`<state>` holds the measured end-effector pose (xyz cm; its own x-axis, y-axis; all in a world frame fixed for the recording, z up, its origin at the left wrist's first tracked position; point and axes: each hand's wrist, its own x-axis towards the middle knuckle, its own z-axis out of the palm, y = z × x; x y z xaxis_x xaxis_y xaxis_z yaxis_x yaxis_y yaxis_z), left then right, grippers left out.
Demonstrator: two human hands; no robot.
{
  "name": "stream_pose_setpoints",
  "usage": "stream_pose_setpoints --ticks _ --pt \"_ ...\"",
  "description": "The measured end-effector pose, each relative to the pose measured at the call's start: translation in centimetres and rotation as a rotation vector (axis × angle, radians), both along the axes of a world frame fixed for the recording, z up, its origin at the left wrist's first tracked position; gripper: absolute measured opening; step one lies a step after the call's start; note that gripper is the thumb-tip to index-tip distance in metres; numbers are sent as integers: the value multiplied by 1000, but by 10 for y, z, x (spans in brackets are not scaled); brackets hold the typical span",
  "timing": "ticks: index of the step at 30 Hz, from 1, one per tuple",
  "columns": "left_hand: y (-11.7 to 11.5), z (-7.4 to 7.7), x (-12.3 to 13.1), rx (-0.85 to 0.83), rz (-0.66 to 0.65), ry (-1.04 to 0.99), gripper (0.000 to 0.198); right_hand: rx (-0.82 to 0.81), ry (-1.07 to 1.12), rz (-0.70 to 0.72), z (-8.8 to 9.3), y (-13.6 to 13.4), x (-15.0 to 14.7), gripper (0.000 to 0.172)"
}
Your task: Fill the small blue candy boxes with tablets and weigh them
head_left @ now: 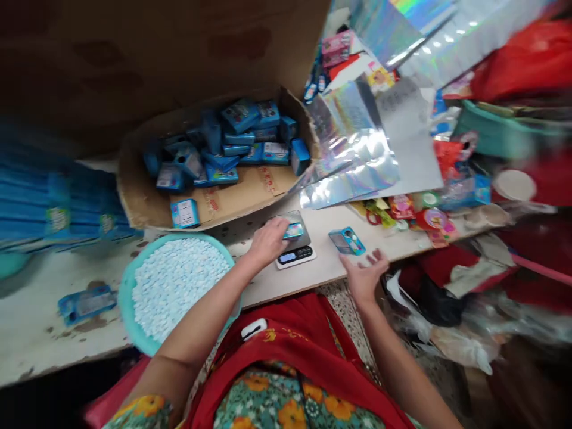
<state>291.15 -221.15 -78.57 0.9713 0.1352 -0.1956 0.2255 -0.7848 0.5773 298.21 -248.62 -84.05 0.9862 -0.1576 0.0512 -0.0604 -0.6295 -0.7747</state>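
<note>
My left hand [269,239] is over the metal plate of a small digital scale [295,256], its fingers closed on the edge of a small blue box [293,230]. The scale has a lit display at its front. On the bench to the right lies a flat blue packet with a clear window [347,241]. My right hand [365,275] is just below that packet, fingers apart, with nothing visible in it. At left, a turquoise basin [126,293] is filled with small pale-blue candy-like pieces [179,280].
A cut-down cardboard box [241,196] holds several small blue boxes. Blue flat cartons [58,190] are stacked at far left, and another blue packet [87,304] lies below them. Shiny silver sheets [353,143] and colourful wrappers [402,208] cover the right side.
</note>
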Motion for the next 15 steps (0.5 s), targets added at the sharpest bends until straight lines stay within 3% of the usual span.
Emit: stream_pose_setpoints --ticks 3,6,9,12,13,15 --pt "29 26 -52 -158 229 -150 42 -19 -106 208 -6 7 22 104" --pt "70 58 -133 -140 567 -246 44 -205 -216 335 -16 11 32 72" --pt "113 75 -229 62 1016 -189 53 -350 -301 423 -25 12 31 56" --pt "150 62 -322 216 1398 -7 55 -392 -324 477 -18 18 26 52" --pt "160 51 -348 294 1500 79 55 -387 -322 485 -12 23 24 51" --pt "175 20 -386 341 1557 255 50 -339 -321 490 8 38 19 52"
